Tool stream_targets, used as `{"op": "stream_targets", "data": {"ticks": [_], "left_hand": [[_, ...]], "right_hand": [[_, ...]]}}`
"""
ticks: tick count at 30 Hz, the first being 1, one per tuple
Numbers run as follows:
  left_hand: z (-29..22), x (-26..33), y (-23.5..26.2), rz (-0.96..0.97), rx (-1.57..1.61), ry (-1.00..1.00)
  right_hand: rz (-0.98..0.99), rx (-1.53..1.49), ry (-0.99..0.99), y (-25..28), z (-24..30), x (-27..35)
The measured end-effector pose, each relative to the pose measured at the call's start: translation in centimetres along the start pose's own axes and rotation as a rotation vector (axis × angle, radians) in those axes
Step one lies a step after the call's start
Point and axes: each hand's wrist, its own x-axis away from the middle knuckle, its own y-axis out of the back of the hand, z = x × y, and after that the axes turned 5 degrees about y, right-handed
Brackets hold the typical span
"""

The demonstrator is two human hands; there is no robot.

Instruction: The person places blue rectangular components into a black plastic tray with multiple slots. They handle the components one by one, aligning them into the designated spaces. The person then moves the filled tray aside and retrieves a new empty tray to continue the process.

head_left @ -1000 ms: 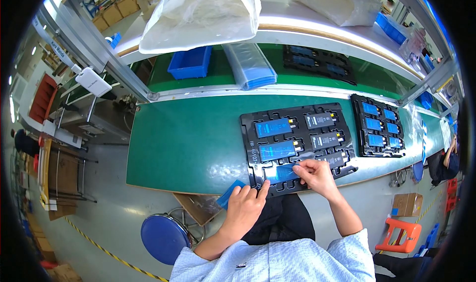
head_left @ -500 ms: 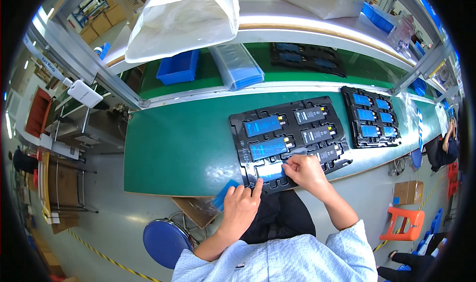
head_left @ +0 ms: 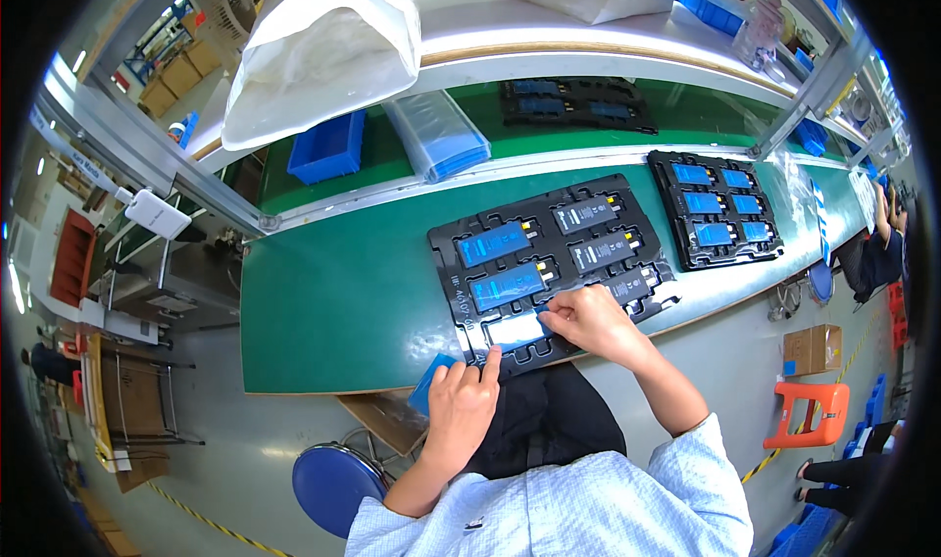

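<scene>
A black plastic tray [head_left: 459, 307] lies near the bench's front edge, holding flat batteries in moulded pockets. Three on its right are dark grey, such as the grey battery [head_left: 585, 214]; those on its left show blue faces, like the blue battery [head_left: 493, 244]. Glare whitens the front-left battery [head_left: 515, 333]. My left hand [head_left: 463, 398] rests its outstretched index finger on that battery's left end, while its other fingers curl around blue film sheets [head_left: 428, 385] jutting past the bench edge. Thumb and fingertips of my right hand [head_left: 588, 324] pinch a bit of blue film at the battery's right end.
Another black tray [head_left: 676, 226] with blue batteries stands to the right. Behind the rail are a blue bin [head_left: 326, 149], clear plastic sleeves [head_left: 436, 136] and a further tray [head_left: 578, 106]. A white bag [head_left: 323, 57] hangs over the shelf. A blue stool [head_left: 338, 488] stands at lower left.
The whole view has shifted, so the bench and trays appear farther left. Both hands keep nearly the same places on the front-left battery.
</scene>
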Motion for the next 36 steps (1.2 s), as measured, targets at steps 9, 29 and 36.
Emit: {"op": "stream_targets", "data": {"ticks": [9,29,36], "left_hand": [[-0.1,0.0,0.1,0.009,0.017,-0.005],[-0.5,-0.3,0.2,0.021,0.011,0.010],[-0.2,-0.2,0.3,0.017,0.057,0.021]], "right_hand": [[-0.021,0.092,-0.028,0.0,-0.7,-0.1],[0.092,-0.085,0.078,1.0,0.2,-0.6],[0.261,-0.417,-0.027,0.3,-1.0,-0.5]]}}
